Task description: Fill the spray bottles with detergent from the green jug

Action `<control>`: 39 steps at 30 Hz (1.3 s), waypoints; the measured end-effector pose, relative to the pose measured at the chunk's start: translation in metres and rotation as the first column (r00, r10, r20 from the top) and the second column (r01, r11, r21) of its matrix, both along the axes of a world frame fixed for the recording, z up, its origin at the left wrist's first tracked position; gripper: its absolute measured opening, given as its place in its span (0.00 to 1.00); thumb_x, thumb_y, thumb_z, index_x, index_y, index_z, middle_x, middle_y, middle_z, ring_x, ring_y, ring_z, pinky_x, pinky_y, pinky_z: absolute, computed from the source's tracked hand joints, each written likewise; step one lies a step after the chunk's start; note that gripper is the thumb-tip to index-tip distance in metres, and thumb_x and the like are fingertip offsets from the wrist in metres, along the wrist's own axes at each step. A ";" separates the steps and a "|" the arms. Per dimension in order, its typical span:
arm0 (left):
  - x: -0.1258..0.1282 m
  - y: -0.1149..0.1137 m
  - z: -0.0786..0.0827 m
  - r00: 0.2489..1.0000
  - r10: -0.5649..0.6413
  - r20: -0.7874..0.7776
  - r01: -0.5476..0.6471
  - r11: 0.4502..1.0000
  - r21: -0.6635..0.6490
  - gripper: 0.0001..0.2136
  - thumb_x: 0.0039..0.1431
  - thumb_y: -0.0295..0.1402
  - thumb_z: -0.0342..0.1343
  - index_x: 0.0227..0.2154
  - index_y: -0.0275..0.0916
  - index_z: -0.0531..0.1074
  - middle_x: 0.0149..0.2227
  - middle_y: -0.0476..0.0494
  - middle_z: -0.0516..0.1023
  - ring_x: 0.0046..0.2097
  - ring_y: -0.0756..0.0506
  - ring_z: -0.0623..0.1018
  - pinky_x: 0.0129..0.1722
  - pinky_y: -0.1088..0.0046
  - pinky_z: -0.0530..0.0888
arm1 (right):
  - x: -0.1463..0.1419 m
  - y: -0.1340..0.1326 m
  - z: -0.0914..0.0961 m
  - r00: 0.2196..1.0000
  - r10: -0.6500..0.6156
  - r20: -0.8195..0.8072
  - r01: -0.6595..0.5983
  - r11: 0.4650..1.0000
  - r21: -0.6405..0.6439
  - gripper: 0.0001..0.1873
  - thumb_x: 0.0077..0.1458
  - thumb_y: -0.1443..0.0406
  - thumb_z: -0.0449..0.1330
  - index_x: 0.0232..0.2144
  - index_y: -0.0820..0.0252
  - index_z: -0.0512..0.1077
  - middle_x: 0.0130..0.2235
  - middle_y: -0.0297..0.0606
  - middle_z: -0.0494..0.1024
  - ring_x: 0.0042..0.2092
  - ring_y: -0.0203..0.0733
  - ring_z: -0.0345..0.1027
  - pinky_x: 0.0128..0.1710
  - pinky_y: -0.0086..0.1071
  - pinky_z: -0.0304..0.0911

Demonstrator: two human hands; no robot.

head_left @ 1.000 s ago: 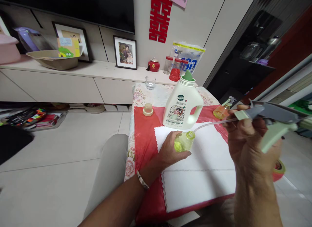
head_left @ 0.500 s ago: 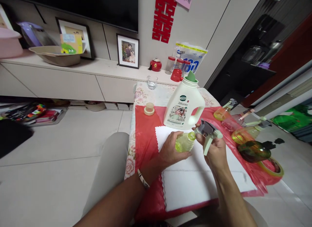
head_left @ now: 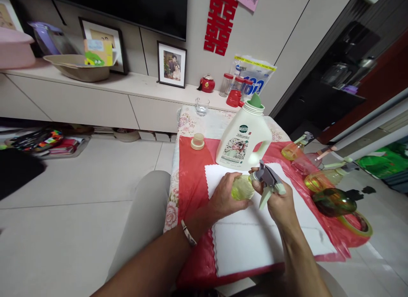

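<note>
My left hand (head_left: 226,197) is wrapped round a small clear yellow-green bottle (head_left: 242,188), tilted with its neck to the right. In my right hand (head_left: 282,203) is a grey and pale green spray nozzle (head_left: 270,182), its collar at the bottle's mouth. The neck is hidden behind the nozzle, so I cannot tell whether the threads are engaged. Just behind both hands stands a large cream detergent jug (head_left: 240,137), its mouth uncapped with a green spout showing. A white scalloped mat (head_left: 248,246) lies under my hands.
Left of the jug sits a translucent cap (head_left: 197,141), with a glass mug (head_left: 202,106) behind. Along the right lie several spray bottles (head_left: 333,201) and a tape roll (head_left: 360,224) on red plastic sheeting (head_left: 193,173). A low cabinet (head_left: 153,88) runs beyond the table.
My right hand has brought the spray nozzle left onto the bottle's mouth, covering the neck that showed before. The view has shifted slightly.
</note>
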State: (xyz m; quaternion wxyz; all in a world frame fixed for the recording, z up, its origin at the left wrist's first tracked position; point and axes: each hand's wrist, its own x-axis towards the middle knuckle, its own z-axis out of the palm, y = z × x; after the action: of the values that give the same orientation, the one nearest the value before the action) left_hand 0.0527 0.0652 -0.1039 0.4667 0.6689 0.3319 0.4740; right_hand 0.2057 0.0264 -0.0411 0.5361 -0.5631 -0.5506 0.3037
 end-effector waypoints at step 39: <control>-0.001 -0.004 -0.004 0.999 0.043 0.019 -0.047 0.928 0.370 0.30 0.60 0.29 0.62 0.63 0.47 0.60 0.60 0.40 0.72 0.63 0.37 0.72 0.63 0.53 0.71 | -0.022 -0.003 -0.016 0.966 -0.233 0.115 0.210 0.961 0.179 0.18 0.51 0.58 0.71 0.42 0.58 0.75 0.41 0.38 0.76 0.43 0.42 0.69 0.47 0.37 0.65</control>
State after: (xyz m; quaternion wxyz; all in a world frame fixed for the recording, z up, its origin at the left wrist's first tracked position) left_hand 0.0522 0.0609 -0.1082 0.3229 0.7345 0.2494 0.5422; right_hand 0.1836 0.0230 -0.0569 0.5734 -0.5941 -0.5422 0.1563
